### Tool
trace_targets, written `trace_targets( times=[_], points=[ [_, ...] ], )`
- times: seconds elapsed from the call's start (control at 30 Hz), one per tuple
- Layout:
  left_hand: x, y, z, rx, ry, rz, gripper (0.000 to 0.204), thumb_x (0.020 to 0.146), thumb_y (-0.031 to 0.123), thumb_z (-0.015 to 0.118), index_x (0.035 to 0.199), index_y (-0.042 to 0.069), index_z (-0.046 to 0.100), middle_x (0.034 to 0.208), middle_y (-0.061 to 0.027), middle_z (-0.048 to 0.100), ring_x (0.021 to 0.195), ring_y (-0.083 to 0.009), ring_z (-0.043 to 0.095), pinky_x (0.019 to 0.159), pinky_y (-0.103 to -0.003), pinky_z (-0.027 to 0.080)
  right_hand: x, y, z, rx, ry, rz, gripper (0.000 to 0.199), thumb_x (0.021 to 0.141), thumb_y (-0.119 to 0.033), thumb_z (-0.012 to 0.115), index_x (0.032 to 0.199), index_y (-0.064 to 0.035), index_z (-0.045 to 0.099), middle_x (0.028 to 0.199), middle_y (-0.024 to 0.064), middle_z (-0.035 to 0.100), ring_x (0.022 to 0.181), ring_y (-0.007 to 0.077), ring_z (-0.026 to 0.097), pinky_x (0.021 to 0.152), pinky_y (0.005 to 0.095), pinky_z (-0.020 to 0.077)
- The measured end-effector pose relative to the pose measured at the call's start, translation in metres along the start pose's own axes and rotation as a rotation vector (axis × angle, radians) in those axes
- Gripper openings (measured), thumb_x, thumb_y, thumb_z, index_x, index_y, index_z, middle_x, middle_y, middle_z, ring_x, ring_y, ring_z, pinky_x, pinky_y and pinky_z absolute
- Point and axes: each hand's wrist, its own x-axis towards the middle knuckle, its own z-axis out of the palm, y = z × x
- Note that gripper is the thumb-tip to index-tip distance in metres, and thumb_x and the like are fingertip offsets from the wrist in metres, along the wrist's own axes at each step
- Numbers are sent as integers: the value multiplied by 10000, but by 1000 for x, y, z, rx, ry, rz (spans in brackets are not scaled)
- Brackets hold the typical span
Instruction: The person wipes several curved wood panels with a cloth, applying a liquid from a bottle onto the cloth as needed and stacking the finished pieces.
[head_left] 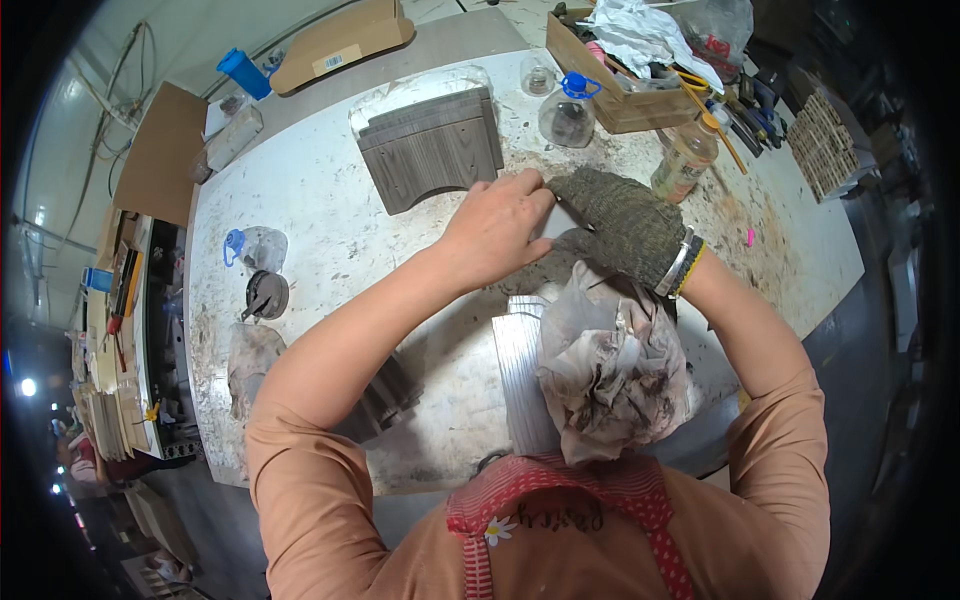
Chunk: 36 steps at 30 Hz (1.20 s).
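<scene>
My bare left hand is over the middle of the table, its fingers curled and closed towards my right hand. My right hand wears a dark, knitted work glove with a yellow edge, and its fingers bend in to meet the left fingertips. What lies between the two hands is mostly hidden by them. Below the right hand is a crumpled, stained cloth. A pale grey wood-grain piece shows beside the cloth, close to my body. Beyond my left hand stand grey-brown wood-grain panels with a curved cutout.
The white table is stained. A bottle with a blue cap, a drink bottle and a cardboard box of rags and tools stand at the back right. On the left lie a dark round object and a clear bottle.
</scene>
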Motion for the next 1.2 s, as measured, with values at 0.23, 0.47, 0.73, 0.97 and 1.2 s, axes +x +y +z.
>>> trace_targets(
  times=[0.23, 0.47, 0.73, 0.97, 1.2],
  points=[
    [21, -125, -3, 183, 134, -372, 657, 776, 398, 694, 1318, 105, 467, 1383, -134, 428, 1262, -312, 432, 1014, -423, 397, 42, 40, 13, -210, -154, 13, 536, 823, -234, 644, 1287, -31, 467, 1254, 207, 506, 1146, 366, 514, 976, 412, 424],
    [11, -180, 42, 502, 205, -511, 971, 649, 385, 807, 1447, 198, 286, 1491, -73, 295, 1351, -306, 319, 1015, -585, 330, 108, 92, 58, -108, 47, 15, 521, 866, -276, 607, 1296, -37, 435, 1265, 199, 503, 1171, 363, 497, 994, 417, 412],
    [9, -186, 50, 480, 275, -486, 972, 645, 299, 814, 1448, 206, 275, 1500, -73, 278, 1357, -302, 314, 1024, -593, 307, 146, 89, 85, -257, 47, -61, 544, 894, -355, 557, 1395, -221, 393, 1337, 182, 448, 1186, 360, 491, 1003, 493, 367],
    [9, -187, 52, 483, 294, -491, 982, 648, 301, 813, 1455, 207, 262, 1502, -78, 273, 1360, -298, 311, 1029, -593, 303, 129, 75, 92, -374, -33, -65, 572, 889, -228, 543, 1417, -137, 342, 1201, 187, 492, 1100, 338, 531, 897, 445, 455],
    [10, -184, 53, 511, 311, -495, 990, 631, 303, 819, 1448, 210, 269, 1500, -70, 278, 1350, -284, 326, 1019, -584, 325, 123, 84, 97, -350, 123, -128, 513, 892, -218, 530, 1371, -97, 390, 1141, 190, 512, 1043, 340, 559, 877, 428, 462]
  ],
)
